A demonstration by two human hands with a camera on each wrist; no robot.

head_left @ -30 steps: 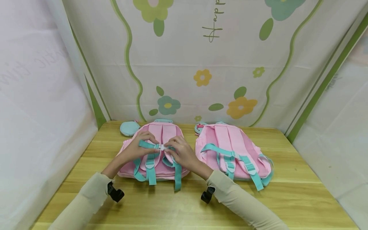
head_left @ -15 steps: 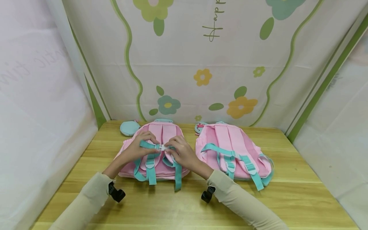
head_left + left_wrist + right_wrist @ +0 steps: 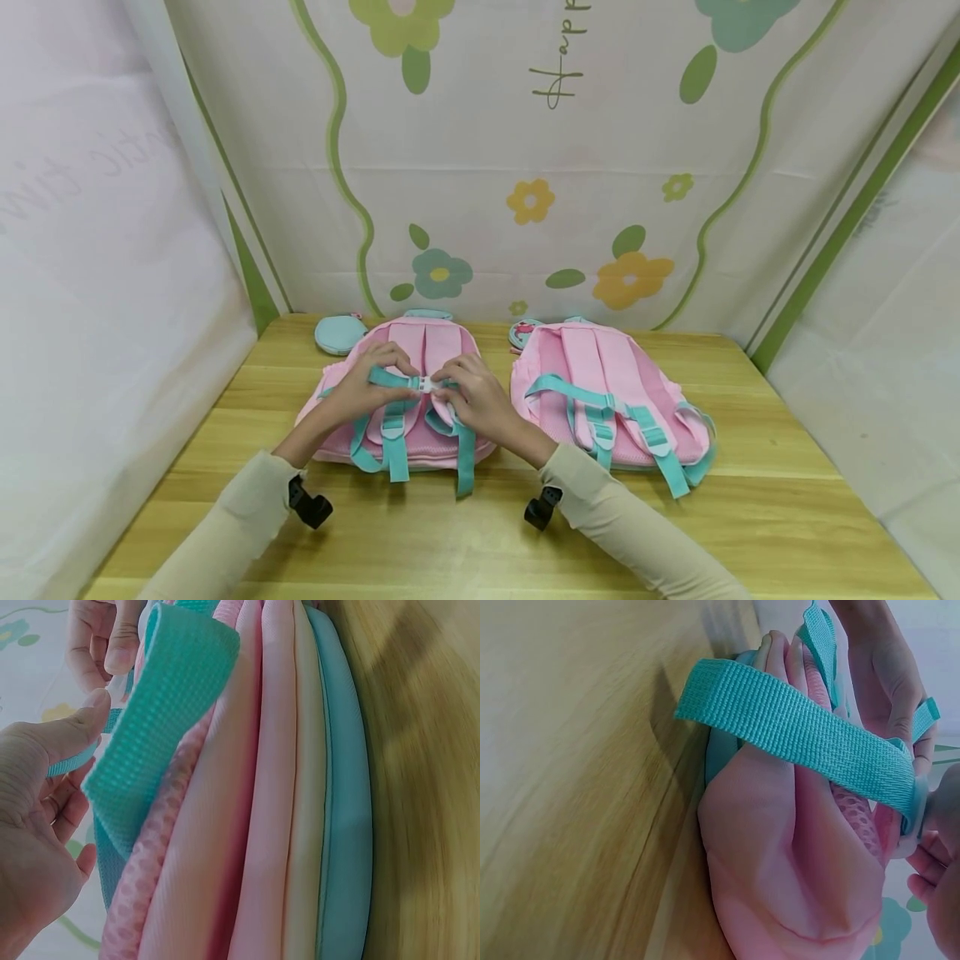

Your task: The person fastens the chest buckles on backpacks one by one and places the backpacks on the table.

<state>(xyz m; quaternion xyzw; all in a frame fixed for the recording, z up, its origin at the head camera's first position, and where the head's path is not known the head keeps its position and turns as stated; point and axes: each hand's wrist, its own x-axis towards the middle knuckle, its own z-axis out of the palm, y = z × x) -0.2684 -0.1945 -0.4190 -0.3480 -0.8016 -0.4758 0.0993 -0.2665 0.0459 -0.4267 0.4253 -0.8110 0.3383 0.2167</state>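
In the head view a pink backpack [image 3: 405,450] lies straps-up on the table's left half. Over its middle, my left hand [image 3: 358,387] pinches the turquoise strap [image 3: 390,377] at one end of a white side-release buckle [image 3: 426,384]. From the other side my right hand [image 3: 480,403] grips the buckle's other end between thumb and fingers. The buckle's two halves meet between the fingertips; whether they are fully locked I cannot tell. A loose turquoise webbing loop [image 3: 161,697] hangs before the left hand in the left wrist view.
To the right lies a second pink backpack [image 3: 637,375], its turquoise chest strap [image 3: 573,392] running across. A round light-blue pouch [image 3: 340,334] sits behind the left bag, and a small round charm [image 3: 522,333] between the bags. A flowered cloth [image 3: 465,225] hangs behind the wooden table [image 3: 450,550].
My left wrist and forearm have shifted slightly to the right. Both hands keep their hold at the buckle, and the backpacks stay in place.
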